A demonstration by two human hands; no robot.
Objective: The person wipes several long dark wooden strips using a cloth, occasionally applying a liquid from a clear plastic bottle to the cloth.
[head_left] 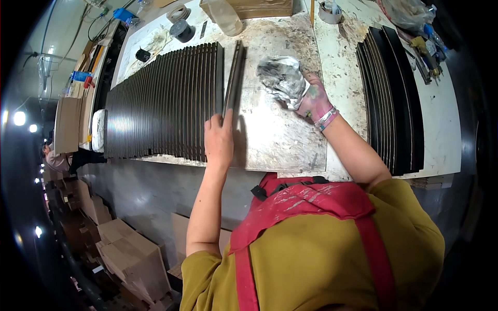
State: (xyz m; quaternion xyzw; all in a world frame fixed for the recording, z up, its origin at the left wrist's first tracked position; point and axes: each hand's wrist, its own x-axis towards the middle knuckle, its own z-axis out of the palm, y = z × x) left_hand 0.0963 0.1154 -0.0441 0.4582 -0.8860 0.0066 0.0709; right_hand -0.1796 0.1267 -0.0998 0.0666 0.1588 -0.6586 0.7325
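My left hand [219, 141] is closed on the near end of a dark, narrow strip [235, 78] that stands on the worktable, a little apart from the row beside it. That row is made of several dark strips [166, 103] set side by side, close to my left fingers. In my right hand [315, 101], which looks pinkish and stained, is a crumpled white rag [282, 78] with grey smears. The rag is to the right of the strip, apart from it. My right fingertips are partly hidden behind the cloth.
A stack of dark panels [391, 103] stands on the right. Along the back are a dark cup [182, 31], a cloudy plastic container [222, 18], a cardboard box [262, 7] and a tape roll [330, 13]. Cardboard boxes [132, 259] sit on the floor at left; another person [59, 159] is beyond.
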